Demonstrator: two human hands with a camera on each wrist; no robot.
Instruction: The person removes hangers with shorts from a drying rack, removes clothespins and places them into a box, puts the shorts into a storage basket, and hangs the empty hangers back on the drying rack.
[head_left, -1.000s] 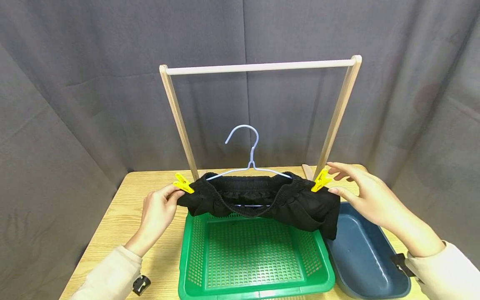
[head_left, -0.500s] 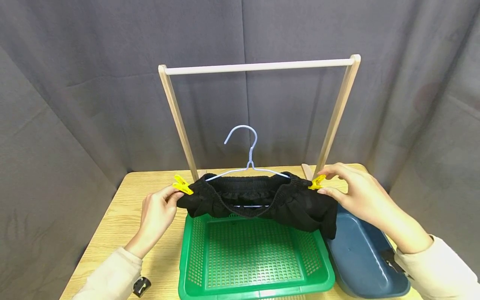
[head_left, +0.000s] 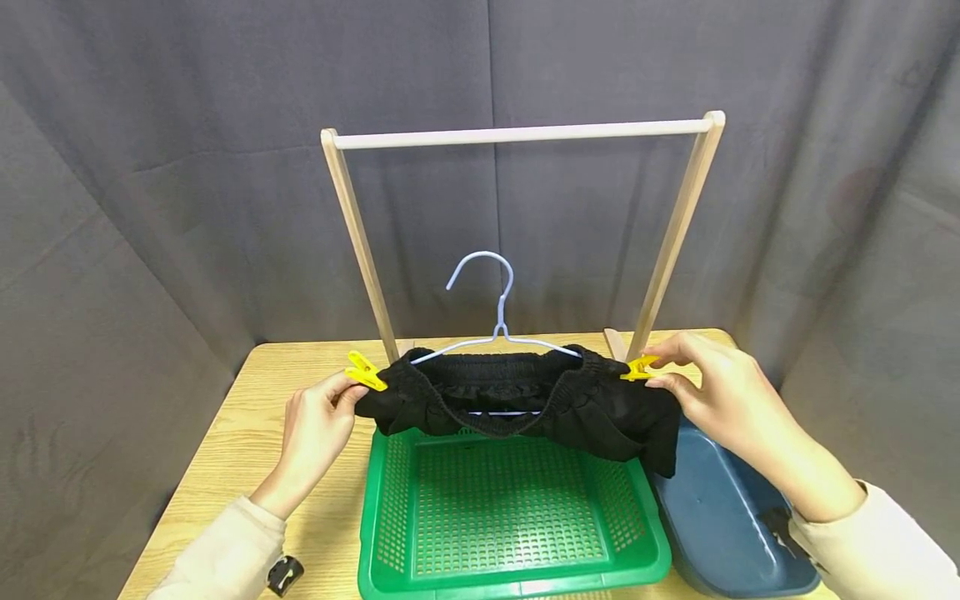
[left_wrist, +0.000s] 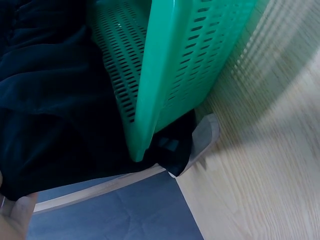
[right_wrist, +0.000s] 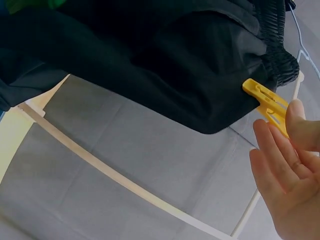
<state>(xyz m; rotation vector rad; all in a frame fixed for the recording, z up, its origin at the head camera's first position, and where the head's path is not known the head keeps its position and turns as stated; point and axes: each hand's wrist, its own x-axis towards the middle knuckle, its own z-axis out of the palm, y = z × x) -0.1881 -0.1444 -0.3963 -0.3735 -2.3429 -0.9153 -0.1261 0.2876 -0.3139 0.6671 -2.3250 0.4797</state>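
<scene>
Black elastic-waist pants (head_left: 495, 425) are spread sideways above a green basket (head_left: 510, 500), with a pale blue wire hanger (head_left: 501, 321) inside the waistband, its hook standing up. My left hand (head_left: 318, 429) pinches the fabric at the left side, just below a yellow clothespin (head_left: 366, 371) clipped there. In the left wrist view only the fingertips (left_wrist: 22, 212) show at the cloth's edge. My right hand (head_left: 723, 400) pinches the handles of a second yellow clothespin (right_wrist: 267, 102) between thumb and fingers; its tips lie on the fabric beside the gathered waistband.
Behind the basket stands a wooden rack with a white crossbar (head_left: 525, 134). A dark blue tub (head_left: 720, 500) sits right of the basket, partly under my right forearm. All of it is on a wood-grain table (head_left: 225, 433), with grey curtains (head_left: 187, 208) around.
My right hand has moved left and closed its thumb and fingers on the right clothespin, which has tilted flatter. The left hand, hanger and pants have stayed nearly still.
</scene>
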